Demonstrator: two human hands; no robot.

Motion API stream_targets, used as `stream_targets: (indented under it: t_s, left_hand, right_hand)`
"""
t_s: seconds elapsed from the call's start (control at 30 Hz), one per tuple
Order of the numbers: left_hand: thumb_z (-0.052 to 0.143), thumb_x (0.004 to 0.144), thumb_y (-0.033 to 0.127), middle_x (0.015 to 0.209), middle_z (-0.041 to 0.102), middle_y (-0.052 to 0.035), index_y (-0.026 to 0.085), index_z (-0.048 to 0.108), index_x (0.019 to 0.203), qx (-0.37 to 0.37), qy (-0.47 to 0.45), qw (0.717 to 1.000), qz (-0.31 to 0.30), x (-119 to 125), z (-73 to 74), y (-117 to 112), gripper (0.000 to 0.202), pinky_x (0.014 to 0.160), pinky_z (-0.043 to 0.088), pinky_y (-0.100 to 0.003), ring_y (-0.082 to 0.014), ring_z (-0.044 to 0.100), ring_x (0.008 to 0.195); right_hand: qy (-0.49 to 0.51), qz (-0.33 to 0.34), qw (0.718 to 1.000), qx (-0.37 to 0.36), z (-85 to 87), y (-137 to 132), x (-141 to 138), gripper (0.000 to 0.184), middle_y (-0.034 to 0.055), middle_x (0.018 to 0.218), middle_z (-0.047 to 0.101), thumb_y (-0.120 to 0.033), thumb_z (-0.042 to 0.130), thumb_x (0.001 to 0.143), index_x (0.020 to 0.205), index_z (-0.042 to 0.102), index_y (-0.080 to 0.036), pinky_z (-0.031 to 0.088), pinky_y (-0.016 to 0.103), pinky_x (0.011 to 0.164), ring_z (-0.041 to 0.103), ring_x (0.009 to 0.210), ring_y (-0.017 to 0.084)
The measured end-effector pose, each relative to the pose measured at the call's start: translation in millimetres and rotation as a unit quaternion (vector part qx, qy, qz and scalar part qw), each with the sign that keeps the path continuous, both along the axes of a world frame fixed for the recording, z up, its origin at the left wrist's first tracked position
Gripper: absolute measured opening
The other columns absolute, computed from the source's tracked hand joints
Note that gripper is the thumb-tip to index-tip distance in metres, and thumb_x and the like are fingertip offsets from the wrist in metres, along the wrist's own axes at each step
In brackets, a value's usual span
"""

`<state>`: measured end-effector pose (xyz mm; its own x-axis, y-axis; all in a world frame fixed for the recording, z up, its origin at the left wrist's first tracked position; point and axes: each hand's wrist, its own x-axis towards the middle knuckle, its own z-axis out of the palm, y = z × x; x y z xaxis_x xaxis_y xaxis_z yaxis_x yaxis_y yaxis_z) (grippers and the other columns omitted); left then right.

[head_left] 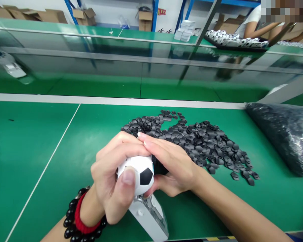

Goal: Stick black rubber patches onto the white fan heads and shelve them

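My left hand [113,183] is wrapped round a white football-shaped toy [138,174] with a black pentagon patch on it, thumb pressed on its front. The toy's white handle [148,215] sticks out below toward me. My right hand [170,164] cups the toy's right side, fingers stretched over its top and touching my left fingers. Just behind both hands lies a heap of small black pentagon pieces [199,141] on the green table [40,144].
A dark plastic bag [285,134] lies at the right. A green conveyor [116,67] runs behind the table, with a white toy [7,64] on it at left. Across it, another person's arm [262,30] rests by a tray of football toys [234,40]. Cardboard boxes [145,16] stand behind.
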<state>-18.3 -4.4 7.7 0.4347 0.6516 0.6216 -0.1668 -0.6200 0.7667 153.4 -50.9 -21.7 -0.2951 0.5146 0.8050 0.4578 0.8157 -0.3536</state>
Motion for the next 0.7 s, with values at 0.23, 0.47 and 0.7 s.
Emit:
stream_targets:
  t_s: [0.23,0.47,0.7]
  left_hand:
    - [0.053,0.095,0.035,0.088,0.068,-0.0059,0.02,0.076,0.098,0.0,-0.02,1.0,-0.014,4.3,-4.3,3.8,0.028,0.065,0.049,-0.034,-0.0192,0.061,0.077]
    - [0.052,0.098,0.036,0.098,0.07,-0.0075,0.022,0.077,0.103,-0.017,-0.018,0.999,-0.027,6.7,-6.6,2.0,0.029,0.072,0.051,-0.036,-0.0213,0.061,0.084]
    - [0.055,0.095,0.039,0.096,0.068,-0.0069,0.021,0.074,0.105,-0.042,-0.021,0.999,-0.022,7.8,-4.8,1.4,0.028,0.072,0.05,-0.037,-0.0228,0.061,0.087]
  right_hand:
    - [-0.005,-0.01,1.0,0.002,2.5,-0.2,5.5,0.071,0.0264,0.133,0.064,-0.034,0.075,0.091,0.145,0.046,0.001,0.049,0.039,0.114,0.054,0.138,0.027]
    - [-0.018,-0.044,0.999,-0.003,2.2,-2.4,7.9,0.075,0.0243,0.138,0.062,-0.04,0.073,0.093,0.15,0.041,-0.004,0.051,0.034,0.108,0.055,0.138,0.024]
    - [-0.032,-0.057,0.998,-0.019,4.0,-4.9,8.8,0.076,0.0244,0.142,0.059,-0.042,0.071,0.094,0.152,0.039,-0.005,0.052,0.033,0.106,0.055,0.137,0.022]
